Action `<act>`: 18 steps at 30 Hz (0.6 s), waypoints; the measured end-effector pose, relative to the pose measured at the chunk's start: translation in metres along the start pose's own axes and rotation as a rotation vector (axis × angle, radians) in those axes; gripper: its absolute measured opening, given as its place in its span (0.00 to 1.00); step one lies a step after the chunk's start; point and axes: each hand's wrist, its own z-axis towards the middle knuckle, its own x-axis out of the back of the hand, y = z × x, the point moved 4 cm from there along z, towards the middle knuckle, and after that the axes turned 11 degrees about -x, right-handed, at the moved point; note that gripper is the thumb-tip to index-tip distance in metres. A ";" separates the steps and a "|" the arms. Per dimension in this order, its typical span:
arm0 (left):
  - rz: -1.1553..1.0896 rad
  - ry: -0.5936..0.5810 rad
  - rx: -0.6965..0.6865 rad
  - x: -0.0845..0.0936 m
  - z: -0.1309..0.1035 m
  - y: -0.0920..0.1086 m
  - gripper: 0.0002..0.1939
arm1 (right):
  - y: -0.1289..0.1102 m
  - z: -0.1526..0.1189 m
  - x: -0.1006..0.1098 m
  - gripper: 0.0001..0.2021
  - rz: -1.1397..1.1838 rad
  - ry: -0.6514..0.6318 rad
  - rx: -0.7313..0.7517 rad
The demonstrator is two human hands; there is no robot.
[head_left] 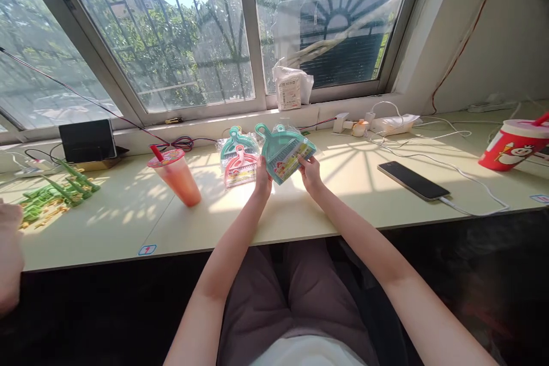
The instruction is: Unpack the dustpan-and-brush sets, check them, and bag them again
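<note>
Now, L hand [263, 176] & R hand [312, 173] pinch teal dustpan pack [283, 151] btwn fingers [305, 162], nr pink pack [240, 167].

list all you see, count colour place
bagged plastic dustpan set: one, teal, held
second set: one, teal, table
third set: one, pink, table
translucent plastic cup: one, orange, table left
printed cup: one, red, table right
slim phone: one, black, table right
flat tablet: one, black, table left
loose pile: one, green-yellow, far left
wrapped packet: one, white, windowsill
power strip: one, white, right rear
cables: several, white, black, table
table: one, pale yellow, centre
framed window: one, grey, behind
another person's hand: one, far left
left grip: one, held set's left
right grip: one, held set's right
trousered legs: two, brown, foreground
</note>
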 end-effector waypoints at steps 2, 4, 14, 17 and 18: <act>0.003 -0.070 0.103 -0.007 -0.006 -0.008 0.28 | -0.001 0.001 0.003 0.12 0.021 0.049 0.009; 0.012 -0.166 0.189 -0.013 -0.012 -0.013 0.29 | -0.003 0.002 0.007 0.12 0.045 0.096 0.028; 0.090 -0.085 0.043 0.000 -0.001 0.004 0.31 | 0.000 0.006 0.008 0.13 0.032 0.070 0.030; 0.146 0.033 -0.023 0.008 0.002 0.006 0.31 | 0.001 0.004 0.004 0.13 0.009 0.044 0.022; 0.166 0.073 -0.051 0.010 0.002 0.007 0.30 | 0.001 0.003 0.003 0.13 0.006 0.040 0.020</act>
